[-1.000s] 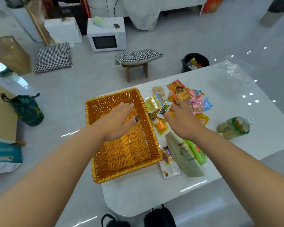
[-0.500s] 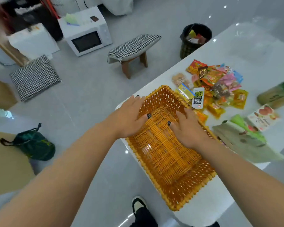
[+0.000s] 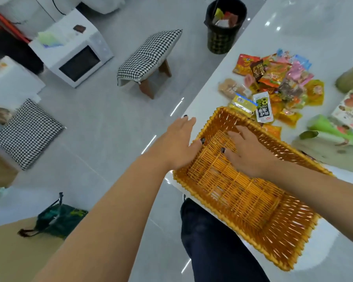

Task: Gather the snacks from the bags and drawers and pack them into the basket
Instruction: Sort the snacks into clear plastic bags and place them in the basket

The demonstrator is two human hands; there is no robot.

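Head view, the only one: the basket (image 3: 251, 192), an orange woven rectangular tray with low flared walls and an open-weave floor, is seen lying on the white tabletop (image 3: 306, 37) at its near-left corner, one long wall close to or just past the edge, and no snack is seen inside it. The left hand (image 3: 178, 143) is laid along the outside of the basket's left wall, fingers straight and together, thumb hooked over the rim; nothing is gripped beyond that contact. The right hand (image 3: 247, 151) is spread palm-down inside the basket, fingers relaxed and touching the woven floor, nothing held. The step in hand is judged to be the squaring and steadying of the basket before loading. It is best done by sliding rather than lifting, with the wall kept fully on the tabletop so that no tipping over the edge is risked, and with a clear path left to the snack pile (image 3: 281, 86). That pile, bright foil and plastic packets in red, orange, yellow and pink, is seen just beyond the basket's far end, some packets touching or nearly touching its rim. Larger pale-green pouches (image 3: 332, 139) are noted beside the right wall. Packing is judged not yet begun.
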